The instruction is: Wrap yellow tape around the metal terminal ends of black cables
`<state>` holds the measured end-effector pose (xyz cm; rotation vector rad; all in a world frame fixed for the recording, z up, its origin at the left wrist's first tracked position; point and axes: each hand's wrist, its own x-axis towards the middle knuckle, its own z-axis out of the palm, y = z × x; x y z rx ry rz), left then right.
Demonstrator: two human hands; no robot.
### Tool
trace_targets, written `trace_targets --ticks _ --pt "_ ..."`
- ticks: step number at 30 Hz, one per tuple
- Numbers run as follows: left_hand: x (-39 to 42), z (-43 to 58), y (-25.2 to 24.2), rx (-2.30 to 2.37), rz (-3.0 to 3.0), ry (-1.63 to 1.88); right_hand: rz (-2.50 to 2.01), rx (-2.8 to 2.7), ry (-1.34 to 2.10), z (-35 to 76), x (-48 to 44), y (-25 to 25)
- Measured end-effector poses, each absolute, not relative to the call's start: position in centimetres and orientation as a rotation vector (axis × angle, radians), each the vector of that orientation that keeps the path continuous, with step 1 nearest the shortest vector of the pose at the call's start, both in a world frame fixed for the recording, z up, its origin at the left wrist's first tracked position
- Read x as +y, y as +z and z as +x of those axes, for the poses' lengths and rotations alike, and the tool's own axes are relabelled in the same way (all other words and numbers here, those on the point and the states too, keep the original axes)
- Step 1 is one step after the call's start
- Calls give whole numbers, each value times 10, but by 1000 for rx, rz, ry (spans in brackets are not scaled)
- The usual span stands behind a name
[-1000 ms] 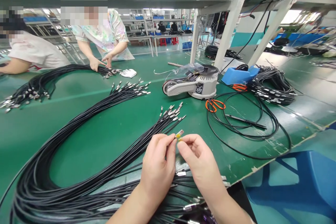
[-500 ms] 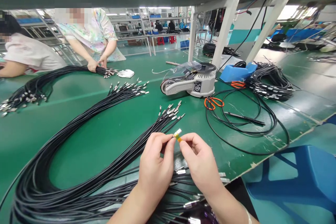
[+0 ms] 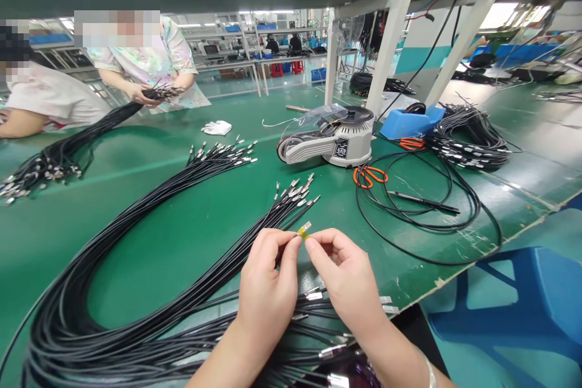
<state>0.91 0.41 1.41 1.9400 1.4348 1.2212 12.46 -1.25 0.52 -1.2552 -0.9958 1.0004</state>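
Note:
My left hand (image 3: pixel 268 282) and my right hand (image 3: pixel 343 276) meet over the green table (image 3: pixel 191 224), both pinched on a cable's metal connector end (image 3: pixel 304 229) wrapped with yellow tape. The silver tip sticks up between the fingertips. Just beyond lies a fanned bundle of black cables with metal ends (image 3: pixel 297 191). More black cables (image 3: pixel 136 321) loop under my forearms.
A grey tape dispenser (image 3: pixel 331 139) stands mid-table, with orange scissors (image 3: pixel 369 176), a loose black cable loop (image 3: pixel 427 218) and a blue tray (image 3: pixel 407 123) to its right. A second cable fan (image 3: pixel 222 154) lies farther back. Two people at far left handle a cable bundle (image 3: pixel 113 115). A blue stool (image 3: pixel 536 309) stands at right.
My hands stayed pinched on the taped connector, turning it slightly. The person at the far left lifted the cable bundle's end off the table.

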Motion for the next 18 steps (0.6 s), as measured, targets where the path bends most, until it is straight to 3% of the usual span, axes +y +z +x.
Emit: trace_targets --ticks 18 --pt "6 8 28 1237 1253 1016 -1272 -1157 902 129 -10 13"
